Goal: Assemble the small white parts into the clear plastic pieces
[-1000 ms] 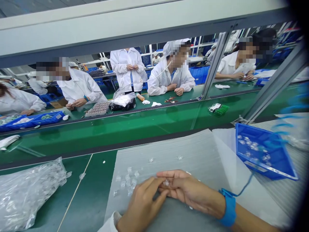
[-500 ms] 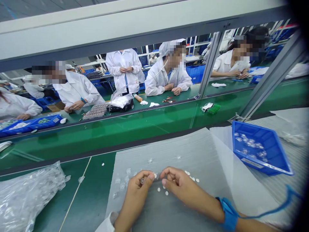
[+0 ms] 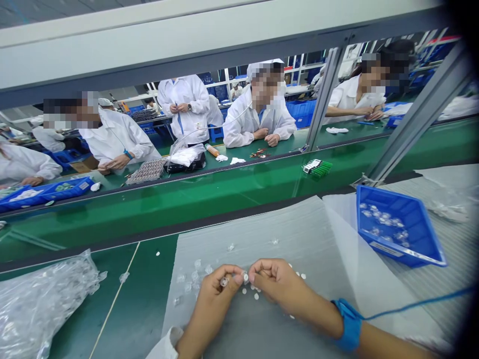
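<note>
My left hand (image 3: 219, 291) pinches a small clear plastic piece (image 3: 245, 275) between thumb and forefinger, with a white round spot showing on it. A second clear piece (image 3: 223, 282) is tucked in the curled fingers of that hand. My right hand (image 3: 271, 279) has its thumb and fingertips closed against the right side of the pinched piece; its other fingers are curled in. Small white discs (image 3: 256, 296) lie on the sheet under and beside my right hand. More clear pieces (image 3: 195, 275) are scattered left of my left hand.
A grey foam sheet (image 3: 232, 329) covers the bench. At right stands a blue bin (image 3: 404, 249) with clear pieces; at left lies a bag of clear parts (image 3: 41, 304). A green conveyor (image 3: 224, 189) carries green-and-white items (image 3: 317, 168). A blue wrist strap (image 3: 350, 326) trails its cord rightward.
My right hand has moved left, closing the gap, and its fingertips now meet the clear piece in my left hand. The green-and-white items on the conveyor have shifted slightly left.
</note>
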Action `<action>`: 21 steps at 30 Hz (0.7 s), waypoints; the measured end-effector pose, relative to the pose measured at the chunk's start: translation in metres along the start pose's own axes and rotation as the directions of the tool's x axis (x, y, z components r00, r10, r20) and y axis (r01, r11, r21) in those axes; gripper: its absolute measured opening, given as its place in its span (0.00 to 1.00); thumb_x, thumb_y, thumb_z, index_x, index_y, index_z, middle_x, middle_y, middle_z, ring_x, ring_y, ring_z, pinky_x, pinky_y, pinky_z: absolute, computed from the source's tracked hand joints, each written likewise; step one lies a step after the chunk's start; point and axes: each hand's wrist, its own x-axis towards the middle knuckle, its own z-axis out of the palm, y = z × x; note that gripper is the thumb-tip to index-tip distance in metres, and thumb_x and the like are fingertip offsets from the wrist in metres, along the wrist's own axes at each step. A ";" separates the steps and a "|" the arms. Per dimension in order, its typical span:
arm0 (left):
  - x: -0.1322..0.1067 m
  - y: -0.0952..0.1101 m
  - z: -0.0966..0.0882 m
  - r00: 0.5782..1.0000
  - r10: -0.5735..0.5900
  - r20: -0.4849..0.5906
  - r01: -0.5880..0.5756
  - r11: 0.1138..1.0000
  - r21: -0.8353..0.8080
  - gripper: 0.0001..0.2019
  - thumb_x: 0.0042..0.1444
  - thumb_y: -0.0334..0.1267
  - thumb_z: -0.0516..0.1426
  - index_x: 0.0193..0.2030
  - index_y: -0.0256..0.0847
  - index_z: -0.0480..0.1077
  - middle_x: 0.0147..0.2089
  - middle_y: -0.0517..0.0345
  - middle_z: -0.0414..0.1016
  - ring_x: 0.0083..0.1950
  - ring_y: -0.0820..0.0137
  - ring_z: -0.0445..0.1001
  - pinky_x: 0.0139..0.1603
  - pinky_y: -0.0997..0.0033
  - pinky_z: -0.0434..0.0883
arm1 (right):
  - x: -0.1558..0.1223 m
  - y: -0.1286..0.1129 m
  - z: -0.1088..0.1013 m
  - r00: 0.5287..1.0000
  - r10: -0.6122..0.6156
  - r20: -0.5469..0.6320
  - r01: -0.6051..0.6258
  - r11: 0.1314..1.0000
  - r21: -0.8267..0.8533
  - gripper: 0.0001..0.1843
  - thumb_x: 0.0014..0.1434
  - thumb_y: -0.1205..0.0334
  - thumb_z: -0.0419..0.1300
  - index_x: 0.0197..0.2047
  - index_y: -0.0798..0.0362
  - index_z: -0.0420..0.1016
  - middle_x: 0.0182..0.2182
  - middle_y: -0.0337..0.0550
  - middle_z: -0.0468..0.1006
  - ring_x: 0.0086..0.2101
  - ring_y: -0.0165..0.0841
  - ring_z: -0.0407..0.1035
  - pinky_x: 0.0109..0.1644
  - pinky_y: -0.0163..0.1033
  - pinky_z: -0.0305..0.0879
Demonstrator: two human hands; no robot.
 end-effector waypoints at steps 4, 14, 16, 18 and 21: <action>-0.004 0.007 0.002 0.993 0.077 -0.091 -0.065 0.990 0.125 0.18 0.52 0.50 0.65 0.41 0.38 0.75 0.23 0.70 0.51 0.24 0.75 0.53 0.28 0.75 0.55 | -0.006 -0.010 0.004 0.990 0.108 0.093 -0.129 0.954 0.270 0.16 0.59 0.50 0.64 0.32 0.53 0.69 0.14 0.24 0.48 0.16 0.22 0.37 0.21 0.35 0.35; -0.006 0.003 0.007 0.992 0.124 -0.016 -0.116 0.960 0.255 0.14 0.64 0.49 0.55 0.41 0.40 0.74 0.23 0.65 0.58 0.25 0.72 0.58 0.28 0.74 0.57 | -0.003 -0.005 -0.001 1.000 -0.014 0.011 0.016 0.980 -0.196 0.15 0.62 0.50 0.60 0.32 0.54 0.71 0.17 0.28 0.55 0.18 0.23 0.47 0.22 0.33 0.42; -0.006 0.007 0.003 0.990 0.138 -0.033 -0.122 0.946 0.301 0.14 0.65 0.49 0.54 0.42 0.41 0.74 0.25 0.64 0.62 0.26 0.71 0.61 0.29 0.73 0.58 | -0.002 -0.009 -0.008 0.992 -0.127 -0.025 0.102 0.888 -0.448 0.13 0.64 0.53 0.57 0.34 0.53 0.73 0.17 0.29 0.55 0.20 0.25 0.49 0.24 0.34 0.44; -0.005 0.011 -0.004 0.978 0.195 -0.077 -0.155 0.921 0.357 0.15 0.66 0.49 0.51 0.43 0.42 0.74 0.28 0.60 0.67 0.29 0.69 0.65 0.31 0.71 0.61 | -0.001 -0.015 -0.014 0.971 -0.238 -0.038 0.163 0.765 -0.623 0.12 0.66 0.54 0.55 0.36 0.52 0.74 0.17 0.30 0.55 0.20 0.26 0.51 0.25 0.35 0.45; -0.006 0.015 -0.014 0.953 0.243 -0.179 -0.152 0.899 0.411 0.17 0.68 0.49 0.47 0.47 0.43 0.72 0.26 0.62 0.65 0.27 0.68 0.63 0.32 0.70 0.59 | 0.001 -0.021 -0.022 0.947 -0.320 -0.018 0.203 0.642 -0.739 0.13 0.67 0.54 0.52 0.39 0.51 0.74 0.17 0.31 0.56 0.20 0.28 0.53 0.27 0.36 0.46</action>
